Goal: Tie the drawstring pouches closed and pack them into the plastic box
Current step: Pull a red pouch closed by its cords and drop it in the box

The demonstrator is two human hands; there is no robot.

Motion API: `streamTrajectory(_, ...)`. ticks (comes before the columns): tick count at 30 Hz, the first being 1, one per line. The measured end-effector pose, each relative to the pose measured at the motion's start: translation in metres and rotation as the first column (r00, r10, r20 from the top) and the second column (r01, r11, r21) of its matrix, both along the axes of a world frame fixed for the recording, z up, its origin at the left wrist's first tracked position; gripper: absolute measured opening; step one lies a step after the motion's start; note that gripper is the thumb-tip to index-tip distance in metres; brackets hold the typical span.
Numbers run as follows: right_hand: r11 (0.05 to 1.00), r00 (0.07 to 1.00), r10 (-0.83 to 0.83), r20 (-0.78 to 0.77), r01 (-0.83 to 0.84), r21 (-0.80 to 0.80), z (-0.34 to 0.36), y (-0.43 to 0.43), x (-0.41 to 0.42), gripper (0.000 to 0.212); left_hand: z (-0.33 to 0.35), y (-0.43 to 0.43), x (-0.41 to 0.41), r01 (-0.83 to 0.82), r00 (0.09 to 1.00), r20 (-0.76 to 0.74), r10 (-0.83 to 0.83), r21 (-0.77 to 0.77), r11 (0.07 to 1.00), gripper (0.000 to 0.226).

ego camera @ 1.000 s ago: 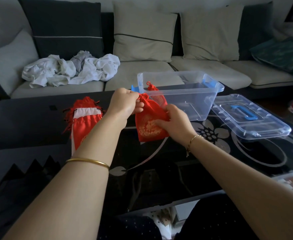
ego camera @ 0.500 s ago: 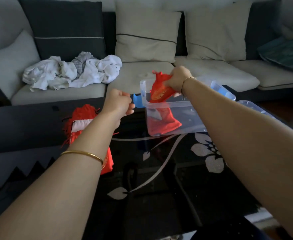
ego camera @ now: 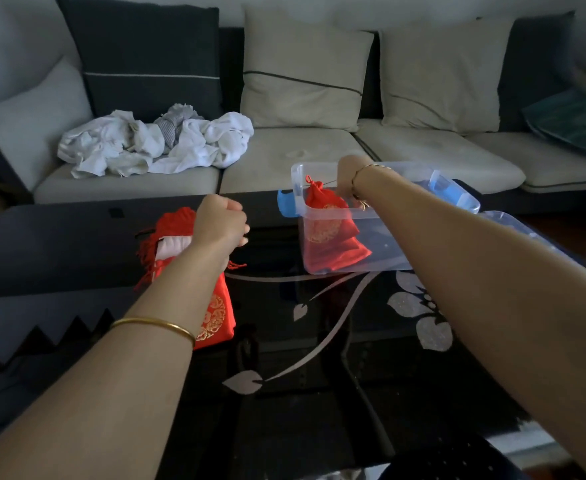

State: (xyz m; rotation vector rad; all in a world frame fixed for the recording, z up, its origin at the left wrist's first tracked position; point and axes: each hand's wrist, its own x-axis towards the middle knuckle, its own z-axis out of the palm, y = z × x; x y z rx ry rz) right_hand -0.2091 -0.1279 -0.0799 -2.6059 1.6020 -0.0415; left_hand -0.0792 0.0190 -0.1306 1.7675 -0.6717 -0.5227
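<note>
My right hand (ego camera: pixel 348 174) dips into the plastic box (ego camera: pixel 388 237) by a red pouch (ego camera: pixel 326 216), grip hidden; my left hand (ego camera: pixel 220 221) is fisted, seemingly empty.

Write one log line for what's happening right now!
step: packing | right hand: over box, at pouch string | left hand: fisted above pile | lid: off

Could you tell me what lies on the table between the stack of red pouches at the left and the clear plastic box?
In the head view, only bare dark glass table lies between the stack of red pouches and the plastic box; the left hand hovers above that stretch.
</note>
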Motion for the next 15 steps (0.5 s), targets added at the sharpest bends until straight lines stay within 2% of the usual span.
streamTrajectory(2, 0.994, 0.972, 0.003, 0.236, 0.022, -0.103, 0.005, 0.015, 0.005, 0.013, -0.006, 0.009, 0.008, -0.115, 0.989, 0.101, 0.112, 0.024, 0.993, 0.025)
streamTrajectory(3, 0.989, 0.929, 0.032, 0.37, 0.023, -0.144, 0.004, 0.027, 0.01, 0.019, -0.013, 0.012, 0.014, -0.184, 0.975, 0.131, 0.178, 0.042, 0.982, 0.029)
streamTrajectory(5, 0.989, 0.853, 0.136, 0.504, -0.09, -0.113, -0.002, 0.065, 0.022, 0.023, -0.024, 0.026, 0.02, -0.306, 0.943, 0.173, 0.286, 0.101, 0.947, 0.033)
streamTrajectory(7, 0.953, 0.835, 0.199, 0.514, -0.288, 0.099, -0.023, 0.101, 0.039, 0.023, -0.029, 0.043, 0.019, -0.398, 0.902, 0.245, 0.354, 0.159, 0.904, 0.036)
streamTrajectory(9, 0.887, 0.866, 0.214, 0.452, -0.366, 0.282, -0.051, 0.129, 0.05, 0.03, -0.038, 0.057, 0.019, -0.415, 0.894, 0.28, 0.35, 0.221, 0.883, 0.037)
streamTrajectory(11, 0.866, 0.89, 0.207, 0.407, -0.36, 0.347, -0.078, 0.138, 0.063, 0.033, -0.047, 0.068, 0.025, -0.423, 0.891, 0.304, 0.338, 0.28, 0.862, 0.039)
streamTrajectory(15, 0.864, 0.897, 0.098, 0.43, -0.291, 0.41, -0.11, 0.14, 0.082, 0.033, -0.052, 0.072, 0.031, -0.372, 0.92, 0.266, 0.288, 0.36, 0.856, 0.045)
